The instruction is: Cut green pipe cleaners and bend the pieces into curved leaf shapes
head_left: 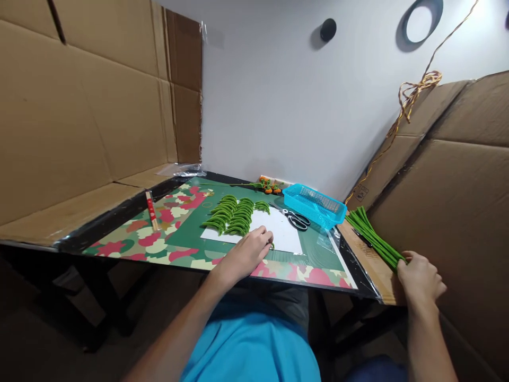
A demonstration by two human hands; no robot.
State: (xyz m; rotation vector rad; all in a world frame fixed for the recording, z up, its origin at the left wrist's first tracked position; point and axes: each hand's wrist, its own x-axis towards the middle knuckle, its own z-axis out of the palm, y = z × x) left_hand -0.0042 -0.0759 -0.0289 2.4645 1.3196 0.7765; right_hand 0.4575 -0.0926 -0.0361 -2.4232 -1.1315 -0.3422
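My left hand rests on a white sheet, its fingers curled by a small green piece at the fingertips; I cannot tell whether it grips it. Several bent green pipe-cleaner pieces lie in rows on the sheet just beyond it. My right hand is closed on the near end of a bundle of straight green pipe cleaners lying on the table's right edge.
A blue plastic basket stands at the back right, with black scissors beside it. A wooden stick with a red band lies at the left. The camouflage-patterned table top is walled by cardboard left and right.
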